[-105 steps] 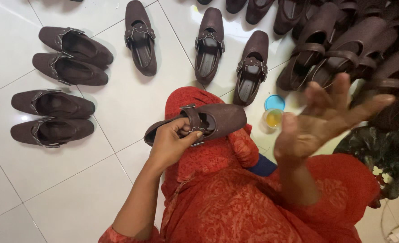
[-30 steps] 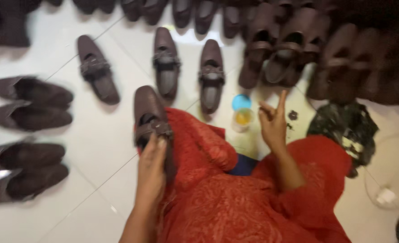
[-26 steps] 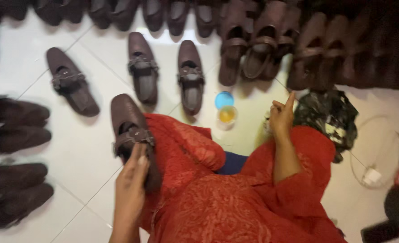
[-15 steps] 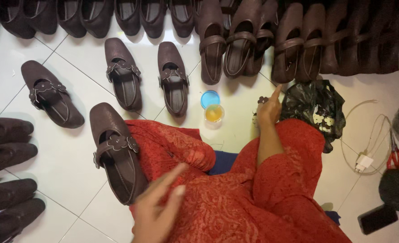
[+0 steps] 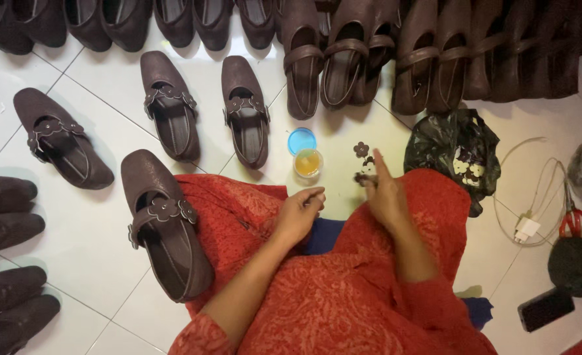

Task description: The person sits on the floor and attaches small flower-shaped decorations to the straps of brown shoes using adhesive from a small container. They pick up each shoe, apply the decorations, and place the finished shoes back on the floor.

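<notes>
A finished brown shoe point(image 5: 166, 230) lies left; the left hand point(image 5: 299, 215), loosely curled, holds nothing; the right hand point(image 5: 381, 190) pinches a small flower piece point(image 5: 362, 177) near the glue pot point(image 5: 307, 163), probably for gluing

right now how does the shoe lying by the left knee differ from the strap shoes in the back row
The shoe by the left knee lies alone on the white tile, touching the red garment; the strap shoes in the back row stand packed side by side. The near shoe's strap bears flower-shaped trim, while the back-row straps look plain. Both are dark brown, with toes pointing away from the person.
</notes>
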A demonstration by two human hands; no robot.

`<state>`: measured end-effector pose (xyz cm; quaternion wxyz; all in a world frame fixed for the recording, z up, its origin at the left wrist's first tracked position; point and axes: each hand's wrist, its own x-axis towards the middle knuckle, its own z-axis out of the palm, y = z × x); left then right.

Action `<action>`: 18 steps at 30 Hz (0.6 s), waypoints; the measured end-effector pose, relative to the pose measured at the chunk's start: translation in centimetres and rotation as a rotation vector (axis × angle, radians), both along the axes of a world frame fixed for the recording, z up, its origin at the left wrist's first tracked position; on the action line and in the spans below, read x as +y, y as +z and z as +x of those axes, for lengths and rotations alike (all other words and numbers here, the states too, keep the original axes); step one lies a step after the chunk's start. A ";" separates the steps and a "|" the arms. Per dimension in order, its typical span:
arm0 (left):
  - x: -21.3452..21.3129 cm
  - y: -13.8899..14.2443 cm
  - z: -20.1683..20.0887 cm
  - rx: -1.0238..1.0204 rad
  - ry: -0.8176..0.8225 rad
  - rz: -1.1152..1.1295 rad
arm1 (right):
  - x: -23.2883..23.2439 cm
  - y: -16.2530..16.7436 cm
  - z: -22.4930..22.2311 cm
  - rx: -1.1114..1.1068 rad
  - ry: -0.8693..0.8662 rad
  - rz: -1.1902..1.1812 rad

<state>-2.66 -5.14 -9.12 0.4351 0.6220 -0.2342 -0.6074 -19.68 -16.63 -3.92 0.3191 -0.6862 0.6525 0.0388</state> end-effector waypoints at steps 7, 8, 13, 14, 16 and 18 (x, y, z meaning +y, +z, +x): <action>-0.4 -0.6 0.4 0.002 0.136 -0.168 | 3.8 -0.2 2.2 -0.577 -0.013 0.172; -0.2 -0.5 1.0 0.000 0.175 -0.130 | 3.6 -0.6 2.4 -0.619 -0.019 0.164; 0.6 -0.8 3.6 -0.072 0.369 0.073 | 1.5 -3.8 4.3 -0.263 0.484 -0.355; 0.6 -1.0 3.7 -0.009 0.389 0.079 | 1.2 -4.6 5.1 -0.224 0.538 -0.385; 0.5 -1.5 3.8 0.096 0.438 0.007 | 0.8 -5.8 6.0 -0.171 0.601 -0.444; 0.2 -2.0 3.9 0.181 0.493 -0.145 | 0.7 -6.5 6.6 -0.141 0.618 -0.500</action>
